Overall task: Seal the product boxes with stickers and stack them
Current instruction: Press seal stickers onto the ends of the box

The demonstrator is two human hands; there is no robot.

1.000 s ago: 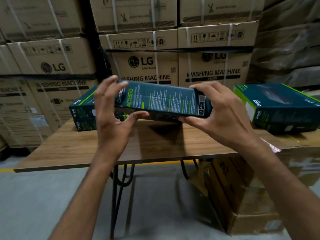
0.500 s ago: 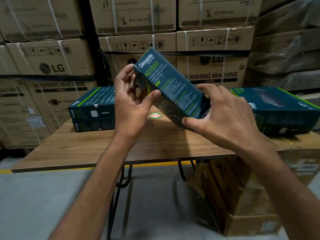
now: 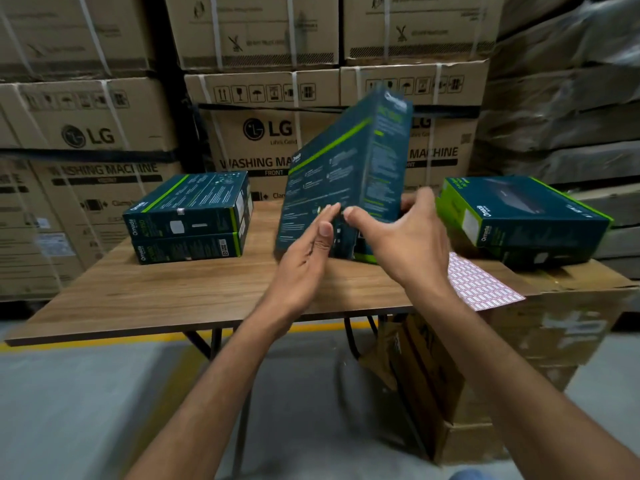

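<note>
A dark teal product box (image 3: 346, 174) with green stripes stands tilted on one end over the middle of the wooden table (image 3: 173, 289). My right hand (image 3: 408, 237) grips its lower right corner, thumb on the front edge and fingers behind. My left hand (image 3: 308, 251) touches the box's lower front face with straight fingers. Two matching boxes lie stacked (image 3: 187, 220) at the table's left. More of these boxes (image 3: 519, 216) sit to the right on a brown carton. A sheet of small red-bordered stickers (image 3: 481, 285) lies by my right wrist.
Tall stacks of large washing-machine cartons (image 3: 263, 133) stand close behind the table. A brown carton (image 3: 571, 327) adjoins the table's right end, and an open one (image 3: 433, 393) sits on the grey floor below. A yellow line (image 3: 173, 337) runs along the floor.
The box has swung from lying level in the air to standing tilted on its end, lower over the table. My left hand slid from its upper end down to the front face.
</note>
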